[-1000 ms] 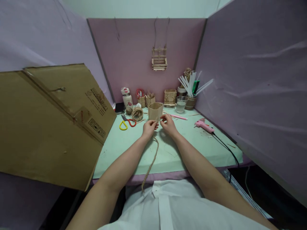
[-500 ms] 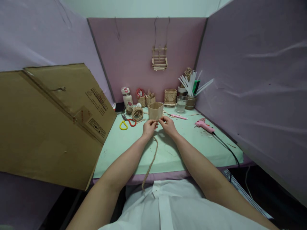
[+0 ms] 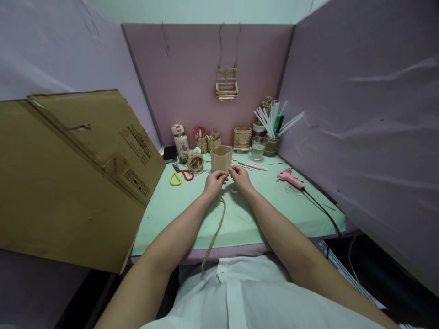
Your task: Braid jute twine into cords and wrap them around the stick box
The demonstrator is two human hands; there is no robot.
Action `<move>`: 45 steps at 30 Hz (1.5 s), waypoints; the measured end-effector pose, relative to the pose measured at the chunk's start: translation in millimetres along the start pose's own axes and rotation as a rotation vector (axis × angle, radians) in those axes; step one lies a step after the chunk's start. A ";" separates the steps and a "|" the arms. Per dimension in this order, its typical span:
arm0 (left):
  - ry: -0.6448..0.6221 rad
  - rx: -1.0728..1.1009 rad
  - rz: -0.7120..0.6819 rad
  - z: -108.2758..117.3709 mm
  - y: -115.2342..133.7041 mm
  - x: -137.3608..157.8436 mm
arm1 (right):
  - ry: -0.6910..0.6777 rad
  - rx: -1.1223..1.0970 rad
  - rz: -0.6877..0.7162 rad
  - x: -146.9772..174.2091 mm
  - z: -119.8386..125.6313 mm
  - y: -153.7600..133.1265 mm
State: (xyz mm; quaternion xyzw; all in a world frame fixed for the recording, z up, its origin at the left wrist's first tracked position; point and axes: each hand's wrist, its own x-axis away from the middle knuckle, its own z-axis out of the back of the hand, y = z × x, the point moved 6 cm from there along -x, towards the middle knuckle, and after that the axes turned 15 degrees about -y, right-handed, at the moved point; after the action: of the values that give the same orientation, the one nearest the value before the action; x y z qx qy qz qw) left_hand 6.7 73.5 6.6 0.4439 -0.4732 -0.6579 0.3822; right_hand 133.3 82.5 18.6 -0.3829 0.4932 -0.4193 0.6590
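Note:
My left hand (image 3: 214, 183) is closed, thumb against fingers, on a braided jute cord (image 3: 217, 230). The cord's tail emerges below this hand and runs down over the table edge toward my lap. Close beside it, my right hand (image 3: 241, 179) pinches with thumb and forefinger; the bit between its fingertips is too small to make out. A small gap separates the two hands. Just behind them stands an upright wooden-stick cup (image 3: 221, 159) with an uneven rim, its lower front partly hidden by my fingers.
Scissors (image 3: 181, 175) and a twine roll (image 3: 195, 162) lie left of the cup. To the right are a pink craft knife (image 3: 255, 167) and a pink glue gun (image 3: 291, 178) with a black cable. A water cup (image 3: 258, 150) stands behind. Cardboard (image 3: 75, 183) leans at left.
My right hand has drawn slightly away from my left, widening the gap between the fingertips. My left hand stays nearly in place. The whole view has shifted a little.

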 end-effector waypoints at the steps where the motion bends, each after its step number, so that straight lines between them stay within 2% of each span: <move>1: 0.008 0.000 0.005 0.4 -0.3 0.2 | -0.008 -0.019 -0.012 -0.1 -0.3 0.9; 9: 0.047 -0.020 0.049 1.3 -2.1 2.9 | -0.049 -0.022 -0.103 2.6 -2.8 1.5; 12: 0.036 -0.020 0.050 0.4 -2.4 2.6 | -0.031 -0.013 -0.124 2.7 -1.9 2.6; 16: 0.021 -0.028 0.045 -1.1 -2.6 2.7 | -0.077 -0.085 -0.162 1.8 -4.4 8.0; 20: 0.028 -0.049 0.054 -0.6 -1.0 3.2 | -0.091 -0.124 -0.124 0.9 -5.4 7.6; 30: 0.112 0.096 0.088 4.8 -1.2 6.1 | -0.078 0.098 0.054 1.5 -8.0 -5.4; 39: 0.160 0.221 0.153 8.5 -3.4 8.1 | -0.073 0.128 0.072 5.0 -10.2 -10.8; 45: 0.192 0.162 0.106 11.5 -0.8 7.5 | -0.082 0.085 0.040 3.9 -10.8 -6.4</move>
State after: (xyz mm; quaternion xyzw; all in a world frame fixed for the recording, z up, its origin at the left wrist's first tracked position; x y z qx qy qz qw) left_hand -6.6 70.0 6.0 0.5087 -0.5089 -0.5508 0.4229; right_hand 122.3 75.6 20.7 -0.3615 0.4553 -0.4106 0.7024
